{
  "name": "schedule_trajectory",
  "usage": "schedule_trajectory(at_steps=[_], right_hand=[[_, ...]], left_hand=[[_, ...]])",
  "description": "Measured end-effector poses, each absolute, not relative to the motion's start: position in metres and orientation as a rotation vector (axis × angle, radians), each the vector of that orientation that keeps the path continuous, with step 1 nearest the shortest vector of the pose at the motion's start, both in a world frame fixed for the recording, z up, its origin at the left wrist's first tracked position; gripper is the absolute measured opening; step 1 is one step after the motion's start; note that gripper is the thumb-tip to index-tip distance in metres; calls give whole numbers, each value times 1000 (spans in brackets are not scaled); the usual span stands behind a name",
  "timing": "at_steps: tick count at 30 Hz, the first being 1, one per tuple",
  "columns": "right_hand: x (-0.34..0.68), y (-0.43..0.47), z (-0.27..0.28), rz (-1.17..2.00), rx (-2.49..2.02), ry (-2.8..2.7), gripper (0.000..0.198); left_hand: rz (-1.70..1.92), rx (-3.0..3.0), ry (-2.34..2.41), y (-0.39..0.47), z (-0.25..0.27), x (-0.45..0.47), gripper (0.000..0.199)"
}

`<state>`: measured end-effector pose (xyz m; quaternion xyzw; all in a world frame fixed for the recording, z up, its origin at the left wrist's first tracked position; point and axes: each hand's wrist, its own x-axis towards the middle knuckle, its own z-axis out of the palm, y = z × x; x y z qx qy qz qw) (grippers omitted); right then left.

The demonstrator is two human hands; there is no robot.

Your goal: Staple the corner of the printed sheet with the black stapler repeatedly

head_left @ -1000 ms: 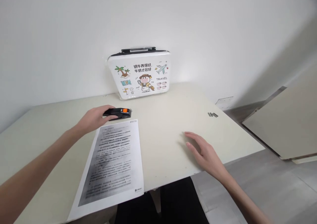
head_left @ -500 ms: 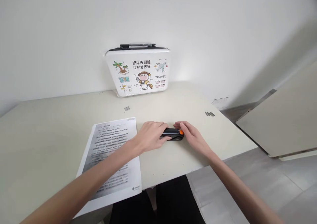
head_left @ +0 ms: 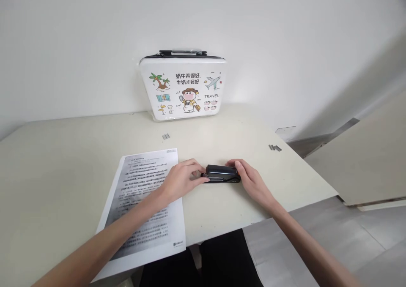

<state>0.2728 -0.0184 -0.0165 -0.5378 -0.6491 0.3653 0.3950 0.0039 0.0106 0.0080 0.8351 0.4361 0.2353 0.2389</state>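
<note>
A black stapler point(head_left: 222, 173) lies lengthwise on the table between my two hands. My left hand point(head_left: 183, 177) pinches its left end with thumb and fingers, where the jaw and some metal show. My right hand point(head_left: 249, 177) is wrapped round the rear end, thumb on top, covering most of the orange part. Just left of the stapler, partly under my left forearm, is a printed sheet of paper point(head_left: 142, 219) whose lower edge reaches the table's front edge.
A white cartoon-printed case point(head_left: 187, 88) with a black handle stands against the wall. Small staple strips lie on the table point(head_left: 72, 160) in two places: a group in front of the case point(head_left: 165, 136) and more staple strips point(head_left: 275, 147) near the right edge. A pale panel point(head_left: 364, 164) leans at right.
My left hand has slid left from the stapler's top to its front end, uncovering the body. My right hand has closed over the orange end. The view has shifted slightly.
</note>
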Motion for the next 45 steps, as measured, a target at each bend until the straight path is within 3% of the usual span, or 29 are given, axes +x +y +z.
schedule_trajectory(at_steps=[10, 20, 26, 29, 35, 41, 45], right_hand=[[272, -24, -21, 877, -1280, -1870, 30], [272, -23, -26, 810, -1284, -1826, 26], [271, -23, -24, 772, -1248, -1848, 27], [271, -23, -22, 771, -1256, -1844, 25], [272, -23, -22, 776, -1259, -1845, 24], [273, -23, -23, 776, -1262, -1836, 28], [273, -23, -23, 781, -1263, -1846, 28]], left_hand=[[603, 2441, 1104, 12, 14, -43, 27], [442, 2570, 1347, 33, -9, -128, 75], [783, 2419, 1746, 92, 1, -119, 52], [646, 2271, 2003, 131, 1, -107, 53], [600, 2263, 2020, 141, 3, -112, 33], [767, 2145, 1912, 117, 17, -121, 38], [1024, 1685, 1741, 97, 28, -108, 45]])
